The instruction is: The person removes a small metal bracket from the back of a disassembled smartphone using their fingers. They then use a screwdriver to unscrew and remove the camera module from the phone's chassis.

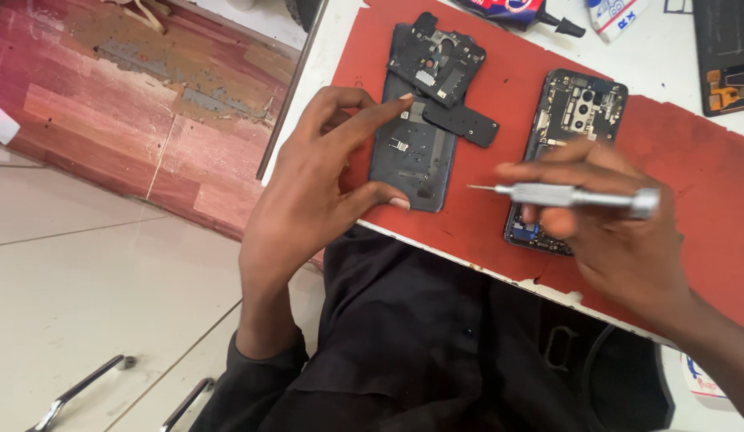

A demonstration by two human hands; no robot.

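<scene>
Red work mat (692, 184) | left hand (308, 192) spread, fingertips on dark removed phone back cover (416, 156) | right hand (620, 232) grasping silver precision screwdriver (576, 196) over opened black phone (565, 120) | risk: tip seemingly unseated; could slip, scratch board.

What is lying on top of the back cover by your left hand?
A black inner frame and a small black plate lie across the back cover; whatever they cover is hidden.

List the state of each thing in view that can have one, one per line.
Left hand: open, fingertips touching the back cover.
Right hand: closed on the screwdriver.
Screwdriver: held level, tip pointing left.
Back cover: detached, inner side up.
Phone: opened, internals exposed.
Black shield plates: loose, lying on the back cover.
Red mat: flat, edge chipped.
</scene>
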